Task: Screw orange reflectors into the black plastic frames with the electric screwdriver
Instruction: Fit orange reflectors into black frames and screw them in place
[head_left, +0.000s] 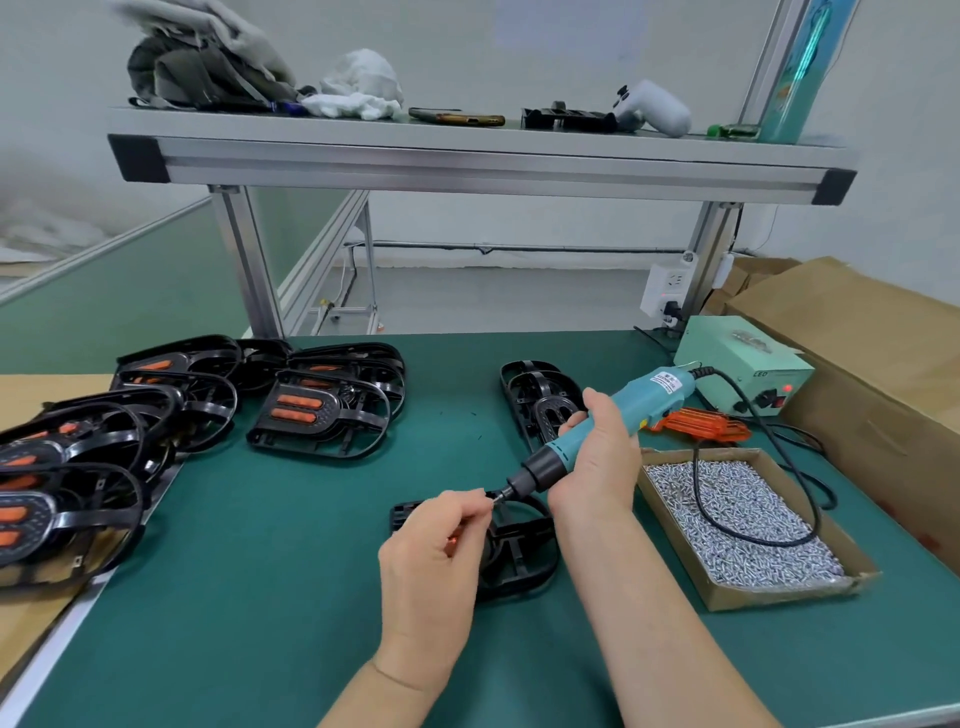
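Green matting (260, 597) covers the bench, and both bare forearms reach in over its near edge. Nearest, the left hand (431, 561) curls its fingers inward, with thumb and forefinger pinching a tiny silver screw (492, 499) against the driver's bit. It rests over the near-left part of a black plastic frame (519, 561), which lies flat on the mat. This frame is a glossy, rounded loop with inner ribs and a squared end that shows to the left of the hand. A sliver of orange shows under the palm.

Just above the frame, the right hand (597, 457) is wrapped round the electric screwdriver (613, 410). The tool has a teal barrel with a black nose and tilts down-left to the screw. Its black cable (810, 499) loops across a shallow cardboard tray (779, 595) heaped with silver screws, just right of the frame.

Beyond the frame stands a short stack of empty frames (540, 405), their oval windows open. To the far right of the frame, past the tray, lie loose orange reflectors (701, 423), ribbed and translucent. A pale green power box (743, 364) with a red lamp sits behind them, and brown cardboard boxes (857, 332) are beside it.

Well left of the frame, finished frames (317, 410) overlap in a pile, each showing two orange bars set in a dotted black panel. More of them (67, 483) spill over the mat's left edge.

Farthest from the frame, an aluminium shelf (467, 156) carries crumpled white cloth (363, 83), a grey bundle and small tools.
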